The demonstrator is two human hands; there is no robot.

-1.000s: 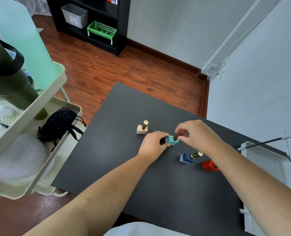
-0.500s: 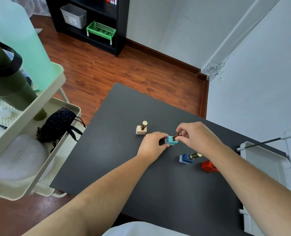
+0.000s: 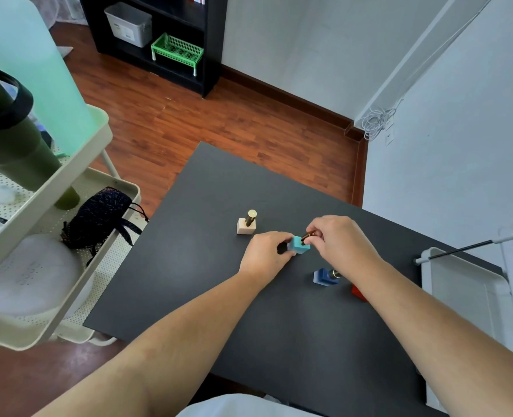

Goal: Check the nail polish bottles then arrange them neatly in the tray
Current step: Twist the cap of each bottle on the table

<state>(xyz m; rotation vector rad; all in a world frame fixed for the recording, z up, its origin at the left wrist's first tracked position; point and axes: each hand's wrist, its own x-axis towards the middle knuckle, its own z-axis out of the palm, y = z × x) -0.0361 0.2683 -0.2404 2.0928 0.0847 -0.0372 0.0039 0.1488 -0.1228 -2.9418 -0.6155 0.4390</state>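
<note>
A turquoise nail polish bottle [image 3: 297, 245] is held over the black table [image 3: 189, 266]. My left hand [image 3: 267, 252] grips its square body while my right hand [image 3: 336, 240] pinches its gold cap. A cream bottle [image 3: 246, 225] with a gold cap stands upright just left of my hands. A dark blue bottle [image 3: 324, 276] stands under my right wrist, its cap partly hidden. A red bottle [image 3: 359, 291] is mostly hidden behind my right forearm. The white tray [image 3: 459, 284] lies at the table's right edge.
A cream rolling cart [image 3: 68, 206] stands at the left, holding a dark green flask [image 3: 5, 139], a dark pouch [image 3: 98, 212] and a white dome. A black rod [image 3: 459, 248] reaches over the tray. A black shelf with a green basket [image 3: 177, 51] stands far back.
Both hands stay on the turquoise bottle with almost no shift. My right forearm now covers more of the red bottle and the blue bottle's cap.
</note>
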